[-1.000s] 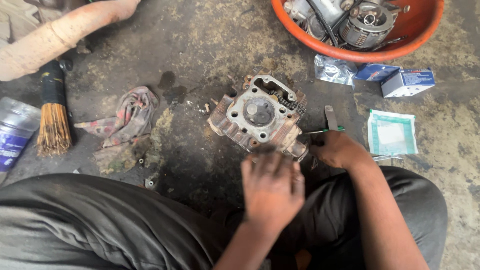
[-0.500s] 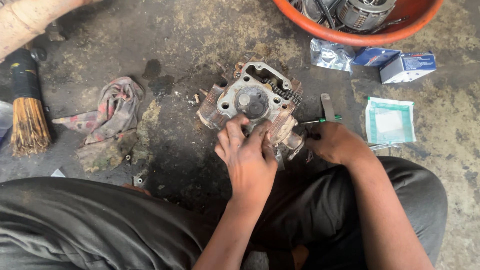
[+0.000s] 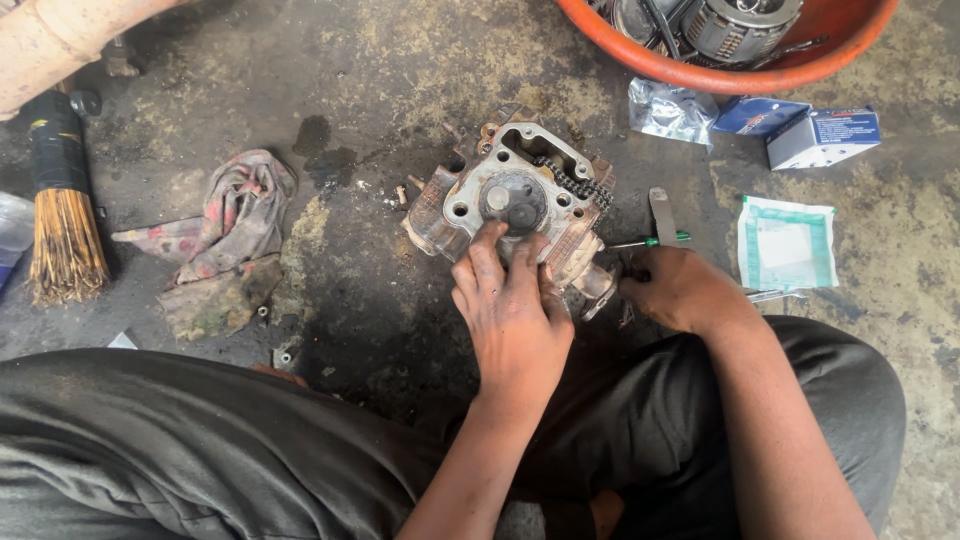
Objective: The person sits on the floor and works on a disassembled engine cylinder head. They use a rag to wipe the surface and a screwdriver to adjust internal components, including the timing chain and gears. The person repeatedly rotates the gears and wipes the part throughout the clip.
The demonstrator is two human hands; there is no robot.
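**Steadying an engine cylinder head on a workshop floor**

Resting on the stained concrete floor (image 3: 300, 60), near the middle of the scene, is a grimy metal cylinder head (image 3: 515, 205). The left hand (image 3: 512, 312) lies flat on its near edge, fingers (image 3: 489, 245) spread across the face. The right hand (image 3: 678, 290) sits curled just right of it; whether it grips anything cannot be told. An oily rag (image 3: 225, 225) lies left, an orange basin (image 3: 700, 70) far right.

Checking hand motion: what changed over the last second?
Left hand moved forward from the near edge of the cylinder head; its fingers now rest on the face. Right hand stayed beside the head, by the screwdriver. Rag and brush unchanged.
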